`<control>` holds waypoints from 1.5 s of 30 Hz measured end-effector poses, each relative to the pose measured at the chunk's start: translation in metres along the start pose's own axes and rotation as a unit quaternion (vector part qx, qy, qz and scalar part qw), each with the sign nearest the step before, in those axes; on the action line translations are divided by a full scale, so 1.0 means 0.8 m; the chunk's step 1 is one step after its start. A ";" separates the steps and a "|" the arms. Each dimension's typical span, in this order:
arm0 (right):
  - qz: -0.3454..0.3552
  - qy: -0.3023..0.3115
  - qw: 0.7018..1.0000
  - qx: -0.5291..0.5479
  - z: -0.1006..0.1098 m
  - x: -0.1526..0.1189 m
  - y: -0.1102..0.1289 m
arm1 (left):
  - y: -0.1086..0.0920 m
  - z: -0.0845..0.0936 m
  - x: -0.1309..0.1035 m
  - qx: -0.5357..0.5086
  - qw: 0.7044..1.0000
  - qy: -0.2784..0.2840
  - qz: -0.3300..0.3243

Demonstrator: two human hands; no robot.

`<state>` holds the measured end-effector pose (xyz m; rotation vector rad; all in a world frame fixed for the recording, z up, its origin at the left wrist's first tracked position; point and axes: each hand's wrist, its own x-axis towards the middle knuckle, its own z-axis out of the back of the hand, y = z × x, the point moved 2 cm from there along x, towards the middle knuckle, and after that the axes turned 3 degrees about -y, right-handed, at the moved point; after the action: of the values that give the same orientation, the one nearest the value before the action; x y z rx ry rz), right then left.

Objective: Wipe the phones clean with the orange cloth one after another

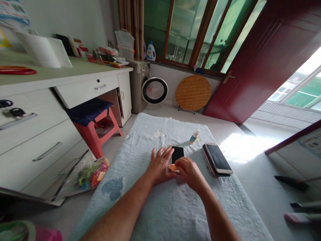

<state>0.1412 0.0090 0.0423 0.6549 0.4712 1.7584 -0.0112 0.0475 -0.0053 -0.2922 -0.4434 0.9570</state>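
Observation:
A smartphone (178, 153) with a dark screen lies flat on the pale blue quilted cover (150, 130). My left hand (160, 166) rests along its left side, fingers spread and stretched, fingertips by the upper left edge and thumb near the lower end. In the closed fingers of my right hand (187, 172) is a small orange cloth (173, 168), pressed at the phone's lower end. That lower end is hidden by the cloth and hands. Beyond the phone stands a small spray bottle (194, 137). To the right lies a stack of larger devices, with a white-framed tablet (218, 157) on top.
Left, a red stool (94, 140) with a dark cushion stands under the white desk (87, 88). A bag of colourful items (92, 174) sits on the floor. Further back are a washing machine (137, 87) with its door open, a round wooden tabletop (193, 92) and a red door (238, 67).

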 end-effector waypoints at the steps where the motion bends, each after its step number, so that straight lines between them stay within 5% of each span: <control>1: -0.013 -0.012 1.000 -0.001 0.006 -0.003 -0.005 | 0.001 0.000 0.000 -0.002 1.000 0.014 -0.014; 9: -0.048 0.058 0.997 -0.027 0.019 -0.021 -0.029 | 0.004 0.006 0.002 -0.026 0.998 0.058 -0.029; 27: 0.028 0.014 0.998 -0.062 -0.031 -0.010 -0.007 | 0.008 0.000 0.006 -0.030 0.998 0.044 -0.025; 42: -0.057 0.017 0.997 -0.058 0.020 -0.023 -0.046 | 0.008 -0.006 0.006 -0.013 0.999 0.034 -0.012; 45: -0.091 -0.032 0.994 -0.053 0.028 -0.022 -0.056 | 0.009 -0.006 0.005 -0.018 0.999 0.023 -0.020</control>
<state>0.1923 0.0045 0.0280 0.5724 0.3795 1.5740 -0.0118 0.0546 -0.0115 -0.3365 -0.4238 0.9025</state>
